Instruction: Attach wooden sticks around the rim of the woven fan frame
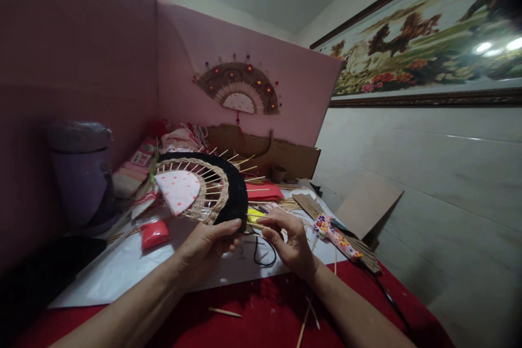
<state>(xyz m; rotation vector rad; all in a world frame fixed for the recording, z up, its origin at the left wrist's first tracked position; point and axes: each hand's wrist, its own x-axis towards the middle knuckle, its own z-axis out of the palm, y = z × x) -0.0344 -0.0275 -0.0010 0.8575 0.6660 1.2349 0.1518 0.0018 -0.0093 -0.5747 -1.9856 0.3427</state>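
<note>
A half-round craft fan [236,187] is held tilted above the table. It has a white spotted centre, woven twine rings, a black outer band and thin wooden sticks poking out past the rim. My left hand [207,247] grips its lower right end, thumb on top of the black band. At that same end, my right hand [290,242] pinches a thin wooden stick [258,225] between thumb and fingers; the stick's inner end meets the band. A black cord loop [264,261] lies below, between the hands.
A flower-patterned glue gun [336,236] lies at right by cardboard strips [369,256]. A red packet [155,235] sits left on white paper [98,283], near a purple bin [81,190]. A finished fan [210,80] hangs on the pink panel [302,87]. Loose sticks lie on red cloth [175,318].
</note>
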